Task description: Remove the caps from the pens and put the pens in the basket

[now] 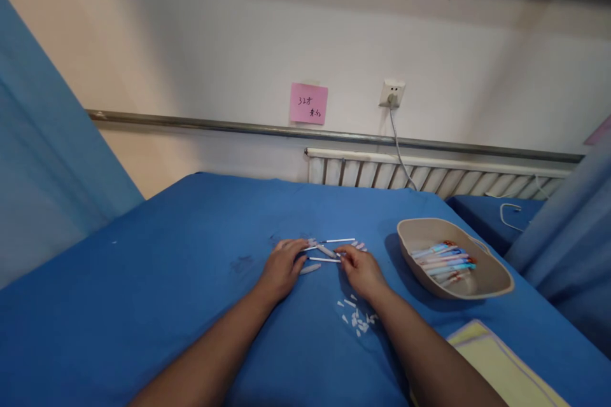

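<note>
My left hand and my right hand rest on a blue cloth-covered table, fingers curled. Between them they pinch the two ends of a thin white pen refill. More pen parts lie just beyond: another white refill, a clear barrel and a pale cap piece beside my left fingers. A small heap of tiny white bits lies under my right wrist.
A beige oval tray at right holds several assembled pens. A yellow cloth lies at the near right. Behind are a radiator, a wall socket with cable, a pink note and blue curtains.
</note>
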Demonstrator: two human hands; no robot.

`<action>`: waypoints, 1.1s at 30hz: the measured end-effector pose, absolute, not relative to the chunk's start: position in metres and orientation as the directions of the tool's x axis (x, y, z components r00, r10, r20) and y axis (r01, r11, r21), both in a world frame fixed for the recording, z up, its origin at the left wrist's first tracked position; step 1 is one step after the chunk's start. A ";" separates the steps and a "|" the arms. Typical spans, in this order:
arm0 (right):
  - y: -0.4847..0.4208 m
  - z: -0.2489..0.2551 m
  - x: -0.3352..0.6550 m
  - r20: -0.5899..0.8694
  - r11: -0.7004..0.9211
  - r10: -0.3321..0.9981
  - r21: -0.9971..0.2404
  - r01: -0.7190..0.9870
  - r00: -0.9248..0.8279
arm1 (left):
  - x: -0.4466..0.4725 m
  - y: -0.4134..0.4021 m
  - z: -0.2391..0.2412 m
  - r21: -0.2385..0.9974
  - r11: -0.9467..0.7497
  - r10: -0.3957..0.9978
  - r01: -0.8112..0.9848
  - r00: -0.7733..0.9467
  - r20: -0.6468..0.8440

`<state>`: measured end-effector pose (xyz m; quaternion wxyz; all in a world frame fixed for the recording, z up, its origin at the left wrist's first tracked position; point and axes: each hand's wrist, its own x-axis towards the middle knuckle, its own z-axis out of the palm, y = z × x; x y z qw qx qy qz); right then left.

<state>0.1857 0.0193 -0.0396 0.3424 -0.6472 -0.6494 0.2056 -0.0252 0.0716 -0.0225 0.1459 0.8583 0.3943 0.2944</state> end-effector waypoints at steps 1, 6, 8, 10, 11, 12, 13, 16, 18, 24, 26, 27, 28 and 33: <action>0.021 -0.041 0.186 0.178 0.071 0.980 -0.725 0.685 0.087 | -0.021 0.074 -0.024 0.466 -0.661 0.750 0.588 0.536 0.388; 0.026 -0.044 0.186 0.199 0.085 0.974 -0.771 0.631 0.112 | -0.001 0.087 -0.029 0.392 -0.688 0.723 0.610 0.621 0.303; 0.027 -0.046 0.187 0.202 0.091 0.973 -0.776 0.624 0.110 | 0.003 0.090 -0.028 0.367 -0.697 0.713 0.616 0.649 0.265; 0.028 -0.048 0.187 0.203 0.090 0.973 -0.781 0.618 0.114 | 0.003 0.091 -0.025 0.343 -0.713 0.697 0.612 0.673 0.248; 0.028 -0.049 0.188 0.205 0.091 0.972 -0.784 0.615 0.117 | 0.003 0.091 -0.024 0.331 -0.718 0.692 0.612 0.678 0.246; 0.028 -0.049 0.188 0.207 0.093 0.971 -0.786 0.611 0.118 | 0.002 0.090 -0.022 0.321 -0.721 0.689 0.614 0.681 0.247; 0.029 -0.050 0.188 0.210 0.095 0.970 -0.788 0.609 0.120 | 0.002 0.089 -0.020 0.314 -0.723 0.688 0.615 0.682 0.247; 0.029 -0.051 0.187 0.208 0.096 0.971 -0.791 0.604 0.118 | 0.001 0.085 -0.014 0.317 -0.729 0.681 0.607 0.691 0.243; 0.029 -0.051 0.187 0.208 0.101 0.972 -0.796 0.597 0.113 | 0.001 0.083 -0.011 0.336 -0.736 0.670 0.588 0.705 0.234; 0.029 -0.052 0.188 0.247 0.147 0.959 -0.856 0.495 0.142 | -0.003 0.075 -0.004 0.421 -0.709 0.691 0.566 0.677 0.252; 0.028 -0.051 0.185 0.247 0.169 0.958 -0.897 0.408 0.145 | -0.006 0.069 -0.001 0.485 -0.684 0.715 0.545 0.632 0.299; 0.027 -0.050 0.182 0.244 0.181 0.960 -0.915 0.360 0.136 | -0.007 0.065 0.000 0.527 -0.665 0.732 0.529 0.602 0.319; 0.026 -0.049 0.179 0.239 0.192 0.963 -0.931 0.311 0.122 | -0.007 0.061 0.001 0.578 -0.638 0.754 0.509 0.567 0.332; 0.018 -0.045 0.161 0.237 0.227 0.971 -0.957 0.183 0.037 | -0.003 0.047 0.002 0.858 -0.418 0.880 0.299 0.369 0.300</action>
